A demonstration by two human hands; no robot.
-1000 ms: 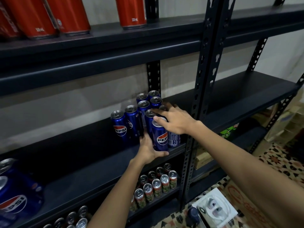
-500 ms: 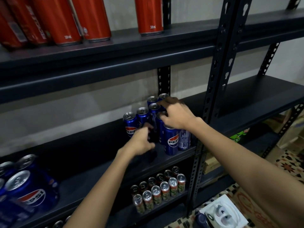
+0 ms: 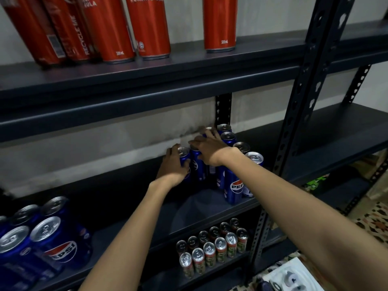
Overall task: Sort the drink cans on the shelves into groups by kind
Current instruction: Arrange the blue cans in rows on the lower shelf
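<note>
Dark metal shelves (image 3: 134, 208) stand against a pale wall. On the middle shelf, the left hand (image 3: 173, 164) curls round a blue Pepsi can (image 3: 184, 162) at the left edge of a standing cluster of blue cans (image 3: 233, 181). The right hand (image 3: 210, 151) wraps its fingers over the neighbouring blue can (image 3: 197, 166). Red cans (image 3: 147, 28) stand above.

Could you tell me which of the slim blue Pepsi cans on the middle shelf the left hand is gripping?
The left hand grips the leftmost can of the cluster, its fingers curled round it. The frontmost can stands free, logo facing out.
</note>
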